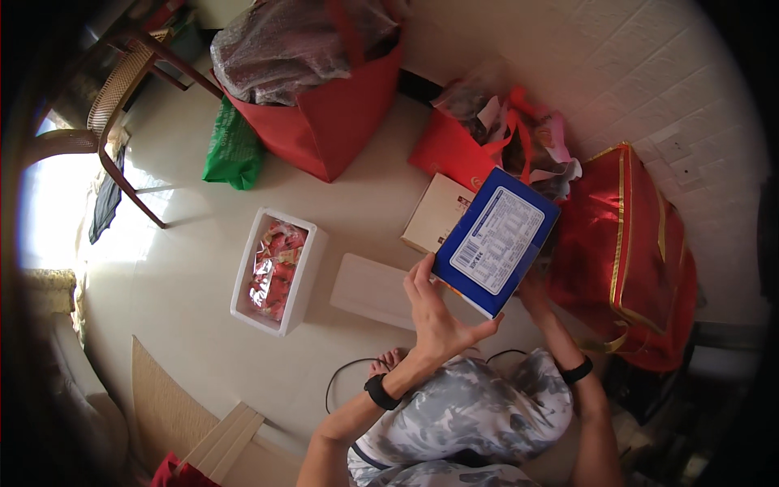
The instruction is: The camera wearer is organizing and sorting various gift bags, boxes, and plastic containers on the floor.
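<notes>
A blue cardboard box (531, 203) with a white printed label panel is held up and tilted in front of me. My left hand (438, 321) grips its near short side, the fingers at the left corner and the thumb stretched to the lower right corner. My right hand (531, 290) reaches in at the box's right edge; its fingers are hidden behind the box. Behind the box, and partly covered by it, lies a cream box (436, 213). On the floor to the left stands a white foam box (305, 294) holding red, shiny wrapped packets (276, 272). Its pale flat lid (369, 292) lies beside it.
A big red bag (324, 130) with bubble wrap (292, 49) and a green bag (233, 150) stand far left. Red gift bags (454, 150) and a red, gold-trimmed bag (625, 243) line the wall. A chair (109, 105) and cardboard pieces (166, 398) are at left.
</notes>
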A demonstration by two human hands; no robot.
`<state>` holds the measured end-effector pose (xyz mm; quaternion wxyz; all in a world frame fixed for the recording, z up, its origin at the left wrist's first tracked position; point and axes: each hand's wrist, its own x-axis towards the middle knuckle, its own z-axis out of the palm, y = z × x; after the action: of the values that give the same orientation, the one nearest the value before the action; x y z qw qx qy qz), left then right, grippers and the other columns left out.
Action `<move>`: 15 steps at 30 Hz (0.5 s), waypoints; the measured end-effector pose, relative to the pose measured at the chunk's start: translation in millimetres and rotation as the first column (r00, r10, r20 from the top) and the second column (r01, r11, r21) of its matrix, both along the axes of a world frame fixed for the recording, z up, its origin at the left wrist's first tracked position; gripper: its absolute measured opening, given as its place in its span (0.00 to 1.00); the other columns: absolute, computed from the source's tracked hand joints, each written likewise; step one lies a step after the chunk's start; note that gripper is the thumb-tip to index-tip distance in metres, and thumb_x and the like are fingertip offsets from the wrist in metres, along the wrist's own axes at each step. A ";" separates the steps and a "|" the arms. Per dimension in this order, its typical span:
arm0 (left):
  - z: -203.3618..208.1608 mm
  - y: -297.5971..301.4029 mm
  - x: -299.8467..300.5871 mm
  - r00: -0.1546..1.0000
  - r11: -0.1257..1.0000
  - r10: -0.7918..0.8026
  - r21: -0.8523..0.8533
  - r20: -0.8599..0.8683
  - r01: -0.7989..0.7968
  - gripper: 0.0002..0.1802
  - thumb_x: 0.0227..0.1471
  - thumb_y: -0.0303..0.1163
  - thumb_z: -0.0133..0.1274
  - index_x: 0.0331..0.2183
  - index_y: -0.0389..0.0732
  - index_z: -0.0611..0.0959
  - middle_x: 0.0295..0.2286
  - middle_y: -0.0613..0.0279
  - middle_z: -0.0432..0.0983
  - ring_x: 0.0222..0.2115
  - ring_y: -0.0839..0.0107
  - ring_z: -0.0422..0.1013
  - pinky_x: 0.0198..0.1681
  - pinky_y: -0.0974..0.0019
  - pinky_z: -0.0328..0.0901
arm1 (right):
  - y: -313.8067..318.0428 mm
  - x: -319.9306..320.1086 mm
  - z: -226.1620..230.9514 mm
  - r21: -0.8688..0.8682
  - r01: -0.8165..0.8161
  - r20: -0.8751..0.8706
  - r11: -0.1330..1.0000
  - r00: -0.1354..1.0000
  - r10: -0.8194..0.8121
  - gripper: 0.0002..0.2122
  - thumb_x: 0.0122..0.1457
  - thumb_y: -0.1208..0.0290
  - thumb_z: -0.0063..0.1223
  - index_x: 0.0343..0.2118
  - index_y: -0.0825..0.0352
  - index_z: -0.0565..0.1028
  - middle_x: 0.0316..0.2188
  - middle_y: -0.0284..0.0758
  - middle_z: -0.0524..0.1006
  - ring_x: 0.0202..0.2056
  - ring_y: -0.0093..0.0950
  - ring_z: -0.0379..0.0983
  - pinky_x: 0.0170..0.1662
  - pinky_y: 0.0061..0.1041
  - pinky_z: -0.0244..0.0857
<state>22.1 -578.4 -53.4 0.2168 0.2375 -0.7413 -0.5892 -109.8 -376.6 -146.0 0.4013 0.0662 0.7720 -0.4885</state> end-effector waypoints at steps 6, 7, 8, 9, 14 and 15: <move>-2.5 9.0 2.9 0.996 0.985 -0.078 -0.149 0.035 0.082 0.60 0.21 0.37 0.69 0.52 0.31 0.51 0.45 0.44 0.53 0.48 0.53 0.54 0.47 0.56 0.61 | -31.0 -1.0 106.0 0.036 0.077 -0.912 0.996 0.410 0.002 0.23 0.59 0.65 0.43 0.54 0.73 0.59 0.51 0.44 0.62 0.52 0.36 0.59 0.54 0.35 0.52; -2.9 10.2 3.3 0.996 0.985 -0.082 -0.147 0.032 0.086 0.60 0.21 0.37 0.69 0.52 0.31 0.51 0.45 0.44 0.53 0.48 0.53 0.54 0.47 0.56 0.61 | -34.0 -0.9 118.2 0.079 -0.058 -0.948 0.995 0.305 0.093 0.24 0.58 0.64 0.45 0.54 0.73 0.59 0.51 0.46 0.61 0.53 0.39 0.58 0.55 0.36 0.51; -5.6 10.3 5.1 0.995 0.983 -0.089 -0.160 0.032 0.093 0.60 0.20 0.38 0.69 0.52 0.31 0.51 0.45 0.43 0.53 0.48 0.52 0.54 0.47 0.55 0.60 | -39.1 1.0 127.3 0.130 -0.191 -0.967 0.973 0.192 0.167 0.25 0.57 0.64 0.46 0.55 0.72 0.58 0.52 0.48 0.60 0.54 0.41 0.56 0.56 0.37 0.49; -6.4 12.5 4.1 0.994 0.981 -0.103 -0.166 0.023 0.105 0.61 0.20 0.38 0.69 0.52 0.31 0.51 0.45 0.42 0.53 0.48 0.51 0.53 0.46 0.55 0.59 | -43.9 4.0 142.2 0.233 -0.239 -0.943 0.943 0.182 0.279 0.28 0.55 0.62 0.49 0.54 0.73 0.58 0.53 0.50 0.57 0.55 0.45 0.53 0.57 0.39 0.47; -8.0 16.2 2.9 0.994 0.972 -0.111 -0.206 0.011 0.111 0.59 0.18 0.38 0.69 0.52 0.31 0.54 0.45 0.41 0.56 0.48 0.50 0.54 0.47 0.53 0.59 | -45.8 9.2 137.3 0.417 -0.218 -0.879 0.883 0.153 0.453 0.28 0.52 0.58 0.52 0.53 0.70 0.62 0.55 0.48 0.54 0.57 0.48 0.47 0.58 0.46 0.42; -8.6 17.3 2.8 0.993 0.970 -0.118 -0.214 0.001 0.115 0.59 0.17 0.38 0.68 0.52 0.32 0.55 0.45 0.41 0.57 0.47 0.49 0.55 0.47 0.53 0.59 | -42.8 9.4 135.4 0.392 -0.218 -0.887 0.894 0.165 0.430 0.27 0.52 0.58 0.52 0.52 0.69 0.63 0.55 0.48 0.54 0.58 0.48 0.46 0.58 0.46 0.42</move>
<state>24.9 -561.1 -62.0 0.2105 0.1655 -0.8115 -0.5194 -100.4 -419.5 -10.6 -0.0676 -0.3776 0.8867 -0.2579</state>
